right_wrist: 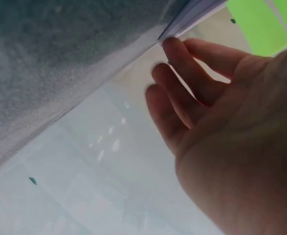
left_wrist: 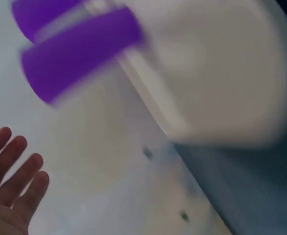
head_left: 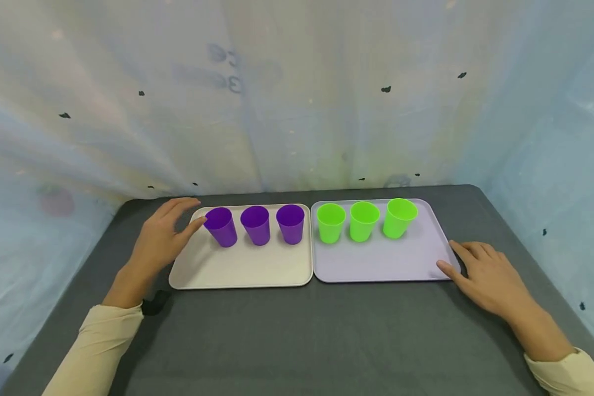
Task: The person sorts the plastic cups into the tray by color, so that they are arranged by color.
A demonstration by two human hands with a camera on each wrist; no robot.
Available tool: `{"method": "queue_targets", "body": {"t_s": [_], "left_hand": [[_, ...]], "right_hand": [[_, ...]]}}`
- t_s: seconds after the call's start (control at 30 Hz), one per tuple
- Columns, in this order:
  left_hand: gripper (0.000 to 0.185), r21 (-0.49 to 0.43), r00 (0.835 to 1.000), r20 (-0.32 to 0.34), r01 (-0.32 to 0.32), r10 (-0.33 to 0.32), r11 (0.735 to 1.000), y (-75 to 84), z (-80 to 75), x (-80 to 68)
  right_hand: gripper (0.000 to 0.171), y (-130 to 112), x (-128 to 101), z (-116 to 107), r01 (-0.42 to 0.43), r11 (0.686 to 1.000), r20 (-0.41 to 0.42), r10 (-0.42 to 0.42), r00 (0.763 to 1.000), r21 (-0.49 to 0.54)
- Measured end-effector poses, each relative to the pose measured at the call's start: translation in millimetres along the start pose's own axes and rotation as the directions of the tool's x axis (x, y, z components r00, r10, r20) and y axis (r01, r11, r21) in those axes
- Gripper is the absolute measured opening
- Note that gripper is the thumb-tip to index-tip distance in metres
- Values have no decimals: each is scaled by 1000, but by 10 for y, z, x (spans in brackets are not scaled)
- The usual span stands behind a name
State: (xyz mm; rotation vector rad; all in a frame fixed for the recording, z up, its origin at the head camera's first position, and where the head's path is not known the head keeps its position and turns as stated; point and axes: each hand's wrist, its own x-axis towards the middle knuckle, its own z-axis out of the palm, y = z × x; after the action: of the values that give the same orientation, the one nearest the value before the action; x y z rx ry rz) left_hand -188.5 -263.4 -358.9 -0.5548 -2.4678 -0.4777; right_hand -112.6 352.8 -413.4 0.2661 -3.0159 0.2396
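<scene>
Three purple cups (head_left: pixel 255 224) stand in a row on a cream tray (head_left: pixel 237 269). Three green cups (head_left: pixel 361 220) stand in a row on a lilac tray (head_left: pixel 386 264) beside it. My left hand (head_left: pixel 164 237) hovers open at the cream tray's left edge, thumb tip close to the leftmost purple cup (head_left: pixel 221 226). My right hand (head_left: pixel 485 272) lies open on the grey table by the lilac tray's right front corner, thumb touching its rim. The left wrist view is blurred: purple cup (left_wrist: pixel 79 51), tray (left_wrist: pixel 216 73), straight fingers (left_wrist: pixel 13 171). In the right wrist view the fingers (right_wrist: pixel 182 88) touch the tray edge.
The two trays sit side by side on a dark grey table (head_left: pixel 297 341). Pale plastic sheeting (head_left: pixel 297 99) walls the table at the back and both sides. A small black object (head_left: pixel 154 302) lies under my left wrist.
</scene>
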Motion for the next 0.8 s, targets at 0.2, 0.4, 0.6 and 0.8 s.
{"method": "queue_targets", "body": {"t_s": [0.2,0.4,0.6,0.8], "left_hand": [[44,142,986,134,80,-99,987,-377,-167,-205],[42,298,973,187,74,-134,952,-440,-9,-523],[50,291,943,230,169,-241,942,-319,32,-528],[55,269,906,281,243,-318,932,-361,-38,-641]], "right_hand": [[74,-18,49,90,23,1000,-83,-22,996,6],[76,116,120,37,9,1000,-83,-7,997,21],[76,221,143,1,-27,1000,-61,28,998,13],[76,263,173,16,-22,999,-71,24,997,26]]}}
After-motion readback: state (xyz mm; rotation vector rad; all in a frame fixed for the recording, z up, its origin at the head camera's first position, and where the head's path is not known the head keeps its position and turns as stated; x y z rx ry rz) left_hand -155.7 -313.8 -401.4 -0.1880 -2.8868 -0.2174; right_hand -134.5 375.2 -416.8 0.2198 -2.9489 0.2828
